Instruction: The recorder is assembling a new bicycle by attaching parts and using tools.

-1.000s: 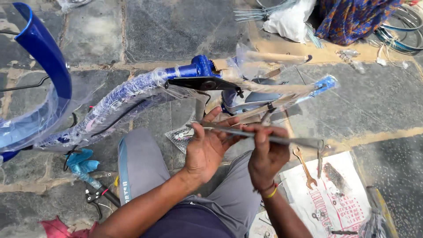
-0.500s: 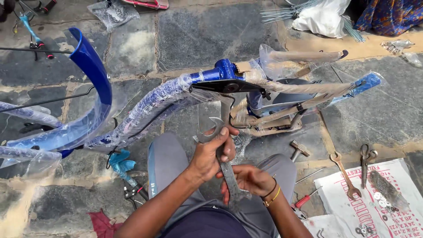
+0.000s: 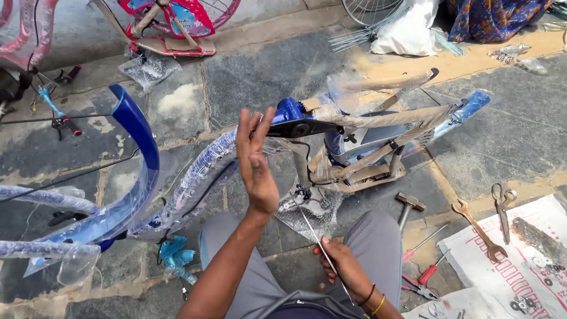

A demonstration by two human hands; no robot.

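My left hand point(image 3: 257, 162) is raised with its fingers spread and nothing in it, in front of the blue bicycle frame point(image 3: 295, 118). The frame lies on the ground, wrapped in clear plastic and brown paper. My right hand point(image 3: 342, 266) is low between my knees, closed on a thin metal rod point(image 3: 313, 230) that slants up towards the frame's bottom bracket. A blue mudguard point(image 3: 139, 136) curves up on the left, partly in plastic.
A hammer point(image 3: 407, 204), a spanner point(image 3: 475, 227), pliers point(image 3: 502, 207) and red-handled screwdrivers point(image 3: 422, 277) lie at the right, near a printed white sack point(image 3: 520, 260) with small parts. A pink child's bicycle point(image 3: 171, 20) stands at the back. Loose spokes point(image 3: 360, 38) lie beside a white bag.
My left hand has let go of the rod and risen, fingers spread. My right hand has dropped lower, keeping the rod. The view has tilted back and shows more ground.
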